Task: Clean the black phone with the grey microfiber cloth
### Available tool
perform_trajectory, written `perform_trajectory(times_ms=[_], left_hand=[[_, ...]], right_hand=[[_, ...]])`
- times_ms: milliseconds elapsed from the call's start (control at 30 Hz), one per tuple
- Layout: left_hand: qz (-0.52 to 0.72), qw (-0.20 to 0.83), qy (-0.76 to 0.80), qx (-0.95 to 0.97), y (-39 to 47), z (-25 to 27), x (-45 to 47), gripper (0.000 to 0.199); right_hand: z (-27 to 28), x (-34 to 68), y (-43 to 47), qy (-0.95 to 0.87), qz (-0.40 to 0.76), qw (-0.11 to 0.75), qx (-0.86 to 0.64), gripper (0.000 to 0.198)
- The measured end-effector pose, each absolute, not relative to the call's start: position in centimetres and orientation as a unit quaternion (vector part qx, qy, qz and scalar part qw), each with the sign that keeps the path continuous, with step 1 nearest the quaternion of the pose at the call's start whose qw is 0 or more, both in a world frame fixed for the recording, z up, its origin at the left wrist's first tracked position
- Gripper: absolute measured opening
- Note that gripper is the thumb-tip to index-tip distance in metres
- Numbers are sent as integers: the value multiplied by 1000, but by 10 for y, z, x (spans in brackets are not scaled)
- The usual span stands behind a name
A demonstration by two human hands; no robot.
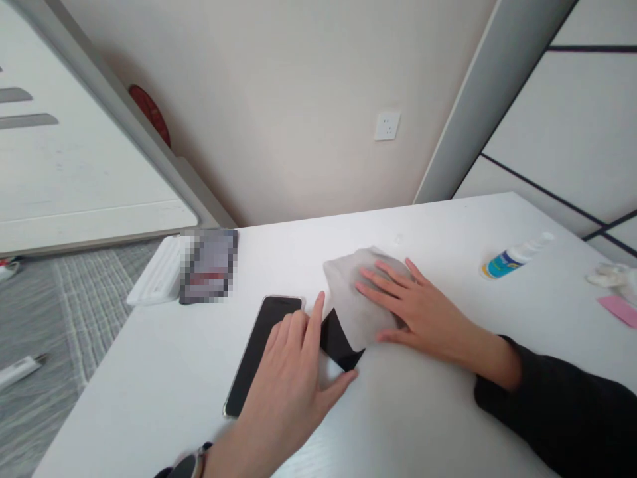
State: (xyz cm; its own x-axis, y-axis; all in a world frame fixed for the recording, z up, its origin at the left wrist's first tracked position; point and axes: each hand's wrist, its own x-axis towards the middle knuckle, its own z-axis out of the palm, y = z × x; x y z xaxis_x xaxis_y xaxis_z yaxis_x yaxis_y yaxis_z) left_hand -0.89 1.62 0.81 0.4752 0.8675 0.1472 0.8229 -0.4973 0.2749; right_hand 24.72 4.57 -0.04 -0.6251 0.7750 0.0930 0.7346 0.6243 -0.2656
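Observation:
My right hand [411,309] lies flat with spread fingers on a thin whitish wipe [343,285], pressing it down. The wipe covers most of a flat black object [338,338]; only its near left corner shows, so its kind is unclear. My left hand [293,372] is beside that corner, index finger stretched along its left edge and thumb out at its lower tip. The other left fingers are bent, over the side of a dark-screened phone [259,352] in a clear case. The left palm's underside is hidden.
A small spray bottle [515,259] with a blue label lies on the white table [438,425] to the right. Farther right are crumpled white tissue [610,273] and a pink piece [618,310]. A white packet [156,272] and a blurred flat item [209,265] lie at the left edge.

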Motion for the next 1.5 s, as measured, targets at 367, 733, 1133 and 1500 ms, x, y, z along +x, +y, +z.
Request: perform_trajectory(times_ms=[367,733,1133,1500], left_hand=[[137,82,499,852,16,7,-9,111],[140,80,490,857,19,8,-10,110],[140,95,499,850,17,6,-10,114],[133,93,506,847,17,7,-10,116]], right_hand=[[0,253,48,-892,91,99,-431,91],[1,251,46,-896,102,112,-418,93],[3,255,48,-901,114,109,-405,94],[4,250,44,-901,133,104,-399,95]])
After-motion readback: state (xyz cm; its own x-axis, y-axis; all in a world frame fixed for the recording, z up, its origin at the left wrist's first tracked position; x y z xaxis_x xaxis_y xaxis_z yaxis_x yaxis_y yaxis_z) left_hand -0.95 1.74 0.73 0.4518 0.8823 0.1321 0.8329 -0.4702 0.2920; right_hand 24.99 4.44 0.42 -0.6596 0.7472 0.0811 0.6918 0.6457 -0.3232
